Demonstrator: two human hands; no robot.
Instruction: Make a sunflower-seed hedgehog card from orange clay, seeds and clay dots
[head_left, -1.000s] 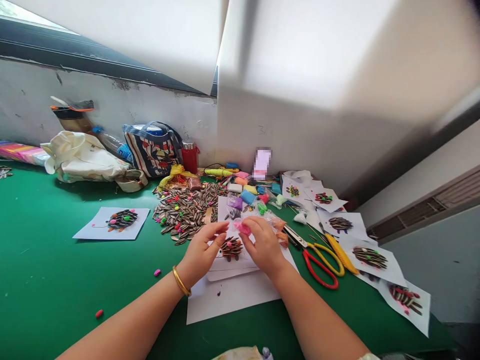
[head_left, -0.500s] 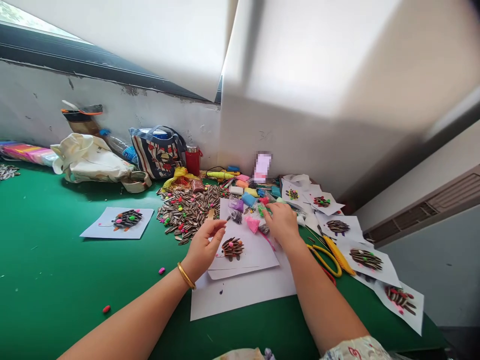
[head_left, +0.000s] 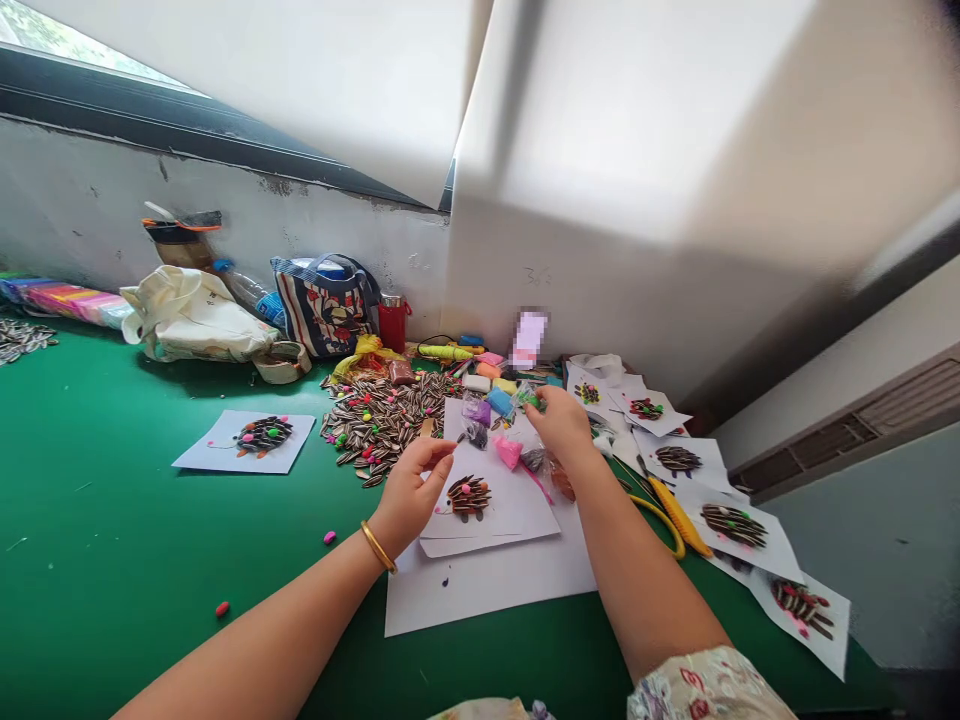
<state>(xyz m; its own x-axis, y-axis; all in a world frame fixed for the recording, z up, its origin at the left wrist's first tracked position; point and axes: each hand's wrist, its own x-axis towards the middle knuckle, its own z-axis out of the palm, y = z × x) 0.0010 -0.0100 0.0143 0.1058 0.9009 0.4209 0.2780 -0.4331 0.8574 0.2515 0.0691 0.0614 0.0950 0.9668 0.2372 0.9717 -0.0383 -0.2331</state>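
My left hand [head_left: 412, 487], with a gold bangle at its wrist, hovers at the left side of a white paper sheet [head_left: 517, 525]. Its fingers are bent together around a small dark piece [head_left: 460, 438], too small to name surely. Below it on the sheet is a hedgehog picture [head_left: 469, 496] made of striped seeds with pink and orange dots. My right hand [head_left: 562, 425] pinches a clear bag of green clay [head_left: 534, 399] above the bags at the sheet's far edge. Pink clay [head_left: 508, 452], purple clay [head_left: 475, 411] and black clay [head_left: 474, 434] lie between my hands.
Sunflower seeds [head_left: 382, 420] with coloured bits lie in a pile at the back. Another hedgehog picture [head_left: 262, 436] is on the left. Several finished pictures [head_left: 733, 524] line the right edge beside a yellow tool [head_left: 679, 515]. Bags [head_left: 325, 305] and a red flask [head_left: 392, 322] stand along the wall.
My right hand has lifted slightly and now has the bag of green clay in its fingers. An orange-brown bag shows beside my right forearm. My left hand has hardly moved.
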